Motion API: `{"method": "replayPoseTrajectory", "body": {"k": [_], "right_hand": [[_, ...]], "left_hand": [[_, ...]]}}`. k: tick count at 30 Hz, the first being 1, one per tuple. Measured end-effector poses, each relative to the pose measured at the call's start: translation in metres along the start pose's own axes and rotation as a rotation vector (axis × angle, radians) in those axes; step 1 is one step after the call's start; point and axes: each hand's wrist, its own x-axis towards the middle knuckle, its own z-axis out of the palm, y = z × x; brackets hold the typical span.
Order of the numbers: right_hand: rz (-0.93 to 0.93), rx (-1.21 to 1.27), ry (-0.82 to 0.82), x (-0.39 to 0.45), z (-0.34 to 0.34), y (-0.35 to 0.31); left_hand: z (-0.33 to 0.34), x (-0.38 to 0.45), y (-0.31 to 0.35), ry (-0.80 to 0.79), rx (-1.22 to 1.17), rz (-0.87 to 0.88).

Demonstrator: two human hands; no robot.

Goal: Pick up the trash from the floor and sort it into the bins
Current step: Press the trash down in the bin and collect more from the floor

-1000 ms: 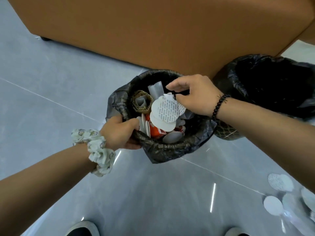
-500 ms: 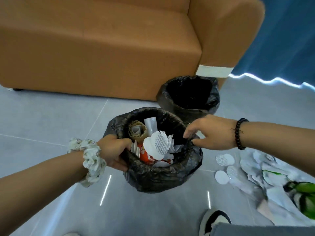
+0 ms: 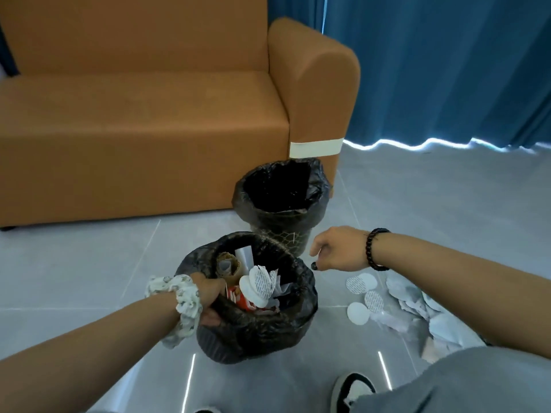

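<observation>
I see my left hand (image 3: 210,296) gripping the rim of the near bin (image 3: 262,335), which holds white discs (image 3: 258,286), a cardboard roll (image 3: 228,263) standing upright and a red packet (image 3: 238,298). The far bin (image 3: 281,198) looks dark inside. My right hand (image 3: 338,248) hangs loosely curled, holding nothing, above the floor discs (image 3: 360,296).

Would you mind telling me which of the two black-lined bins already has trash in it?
The nearer bin, whose rim the left hand grips; paper discs and cardboard show inside. The farther bin, by the sofa, looks empty.

The far bin's (image 3: 281,201) dark inside hides its contents.
</observation>
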Motion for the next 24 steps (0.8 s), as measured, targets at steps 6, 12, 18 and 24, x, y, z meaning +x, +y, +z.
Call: {"method": "replayPoseTrajectory", "body": {"k": [6,12,18,24], "right_hand": [[0.223,0.167,0.056,0.027,0.057,0.028],[0.406,0.479,0.167,0.043,0.102,0.056],[0.364,0.574,0.186,0.081,0.096,0.078],[0.383,0.710,0.215,0.111,0.094,0.091]], "left_hand": [[0.047,0.025,-0.012,0.005,-0.080,0.116],[0.055,0.044,-0.020,-0.088,-0.054,0.129],[0.042,0.084,0.011,-0.054,-0.039,0.201],[0.046,0.122,0.012,0.013,-0.090,0.269]]}}
